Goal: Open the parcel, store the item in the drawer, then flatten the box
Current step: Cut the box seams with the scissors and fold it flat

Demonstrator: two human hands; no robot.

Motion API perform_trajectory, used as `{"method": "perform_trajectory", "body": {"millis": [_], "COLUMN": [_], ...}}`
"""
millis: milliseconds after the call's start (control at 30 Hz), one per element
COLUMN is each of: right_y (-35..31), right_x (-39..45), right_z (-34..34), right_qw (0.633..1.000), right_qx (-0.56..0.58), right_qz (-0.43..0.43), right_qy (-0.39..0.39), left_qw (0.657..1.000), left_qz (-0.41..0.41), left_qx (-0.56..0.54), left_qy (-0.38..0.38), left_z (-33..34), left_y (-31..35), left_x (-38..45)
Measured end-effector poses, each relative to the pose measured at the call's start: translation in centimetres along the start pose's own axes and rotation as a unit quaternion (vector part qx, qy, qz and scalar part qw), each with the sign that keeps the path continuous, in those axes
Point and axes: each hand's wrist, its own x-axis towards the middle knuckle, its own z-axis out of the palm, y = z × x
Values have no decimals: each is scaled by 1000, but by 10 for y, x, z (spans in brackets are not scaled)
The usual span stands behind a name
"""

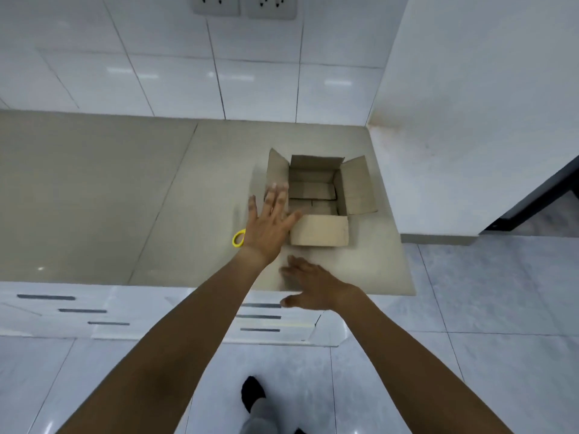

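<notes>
An open cardboard box (319, 234) stands on the beige counter (94, 189) near its right end. All its flaps are spread and only the bare cardboard bottom shows inside. My left hand (269, 223) is spread flat, fingers apart, over the box's left flap and side. My right hand (313, 285) hovers open over the counter's front edge, just in front of the box, holding nothing. White drawers with dark slot handles (260, 317) sit below the counter and look shut.
A yellow loop, maybe a scissors handle (238, 238), pokes out from under my left wrist. A white wall (470, 120) rises right of the counter. Wall sockets (244, 4) are above. Grey tiled floor and my foot (252, 391) lie below.
</notes>
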Motion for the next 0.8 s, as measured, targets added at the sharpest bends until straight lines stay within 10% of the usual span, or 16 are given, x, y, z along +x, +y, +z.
{"method": "perform_trajectory", "body": {"millis": [233, 333, 467, 600, 800], "right_y": [-2, 0, 14, 44, 54], "right_x": [-6, -15, -25, -24, 0], "right_z": [-38, -64, -99, -119, -139], "right_qw": [998, 985, 861, 894, 908], "right_qx": [55, -6, -51, -175, -250], "right_qz": [-2, -49, -89, -38, -5], "right_qy": [-42, 165, 499, 412, 335], "left_qw": [992, 966, 897, 708, 649], "left_qz": [66, 37, -10, -19, -160], "left_qx": [-106, -255, -431, -686, -723], "left_qy": [-24, -36, -91, -169, -174], "left_z": [11, 0, -25, -48, -53], "left_y": [-17, -29, -45, -62, -78], "left_x": [32, 46, 66, 70, 82]}}
